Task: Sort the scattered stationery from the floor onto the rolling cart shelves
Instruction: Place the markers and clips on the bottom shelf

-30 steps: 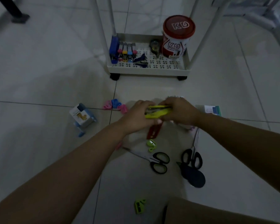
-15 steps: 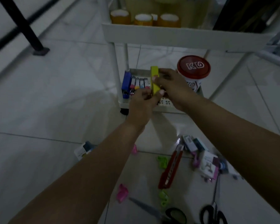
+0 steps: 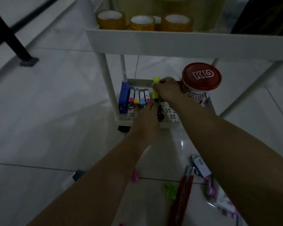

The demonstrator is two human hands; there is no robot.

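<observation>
Your right hand (image 3: 167,91) grips the yellow stapler (image 3: 155,88) over the cart's bottom shelf (image 3: 171,114), your left hand (image 3: 147,118) beside it, grip unclear.

Both arms stretched fwd, bare forearms converging. R hand (image 3: 167,91) fingers curled, gripping. L hand (image 3: 146,118) just below it, knuckles up, fingers hidden.

Left fingers (image 3: 151,106) blurred, grip unclear
</observation>
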